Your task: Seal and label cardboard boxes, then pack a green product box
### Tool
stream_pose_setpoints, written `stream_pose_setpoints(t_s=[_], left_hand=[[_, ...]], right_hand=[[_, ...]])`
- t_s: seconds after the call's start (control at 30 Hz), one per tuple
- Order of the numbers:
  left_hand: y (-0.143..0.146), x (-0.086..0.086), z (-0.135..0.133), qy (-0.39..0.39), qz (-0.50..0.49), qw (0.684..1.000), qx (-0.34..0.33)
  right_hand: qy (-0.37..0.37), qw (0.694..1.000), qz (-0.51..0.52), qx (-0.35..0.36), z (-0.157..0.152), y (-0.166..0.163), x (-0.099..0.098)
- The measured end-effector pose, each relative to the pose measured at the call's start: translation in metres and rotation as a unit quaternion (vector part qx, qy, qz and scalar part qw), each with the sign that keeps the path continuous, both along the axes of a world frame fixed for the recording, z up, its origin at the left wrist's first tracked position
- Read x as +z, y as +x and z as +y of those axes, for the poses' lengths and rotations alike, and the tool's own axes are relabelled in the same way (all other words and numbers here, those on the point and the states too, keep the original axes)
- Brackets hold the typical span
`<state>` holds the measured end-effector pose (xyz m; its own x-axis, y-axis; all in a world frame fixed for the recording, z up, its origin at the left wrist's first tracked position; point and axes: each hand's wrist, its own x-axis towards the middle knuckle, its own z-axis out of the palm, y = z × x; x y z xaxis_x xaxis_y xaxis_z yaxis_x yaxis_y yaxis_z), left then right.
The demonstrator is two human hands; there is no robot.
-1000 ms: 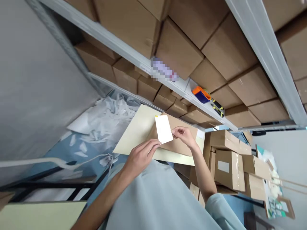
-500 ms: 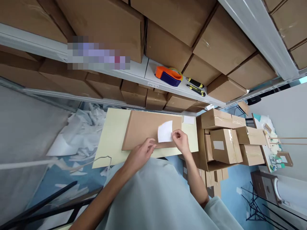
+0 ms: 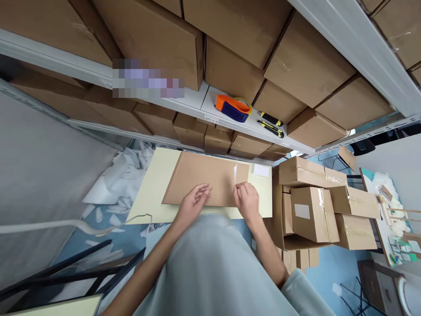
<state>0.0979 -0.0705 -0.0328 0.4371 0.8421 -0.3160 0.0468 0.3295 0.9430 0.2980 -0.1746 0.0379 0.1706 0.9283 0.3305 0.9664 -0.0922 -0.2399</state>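
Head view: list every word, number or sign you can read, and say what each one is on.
No text can be read.
Shelf-edge tag: print too small to read.
Strip on the shelf rail: blurred out.
White patch on a taped carton: no legible print.
Label pinched in the right hand: seen edge-on, face hidden.
White slip on the table: looks blank.

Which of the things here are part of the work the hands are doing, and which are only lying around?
In the work: left hand, resting on the flat cardboard; right hand, pinching a white slip; cream table underneath.
Lying about: tape dispenser and utility knives on the shelf; white label on the table; taped boxes; crumpled paper.
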Motion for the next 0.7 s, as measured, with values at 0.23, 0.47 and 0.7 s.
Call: stream_pose_setpoints(t_s=[0.23,0.47,0.7], left_hand=[[-0.011,0.009,0.004,0.066,0.027,0.995,0.064],[-0.019,0.013,-0.009,0.029,0.039,0.994,0.097],[-0.026,0.008,0.011,0.143,0.153,0.977,0.025]], right_hand=[[-0.029,0.989,0.008,0.143,-0.007,-0.034,-0.003],[-0.060,0.989,0.069,0.119,-0.010,-0.036,-0.007],[-0.080,0.932,0.346,-0.069,0.010,-0.036,-0.036]])
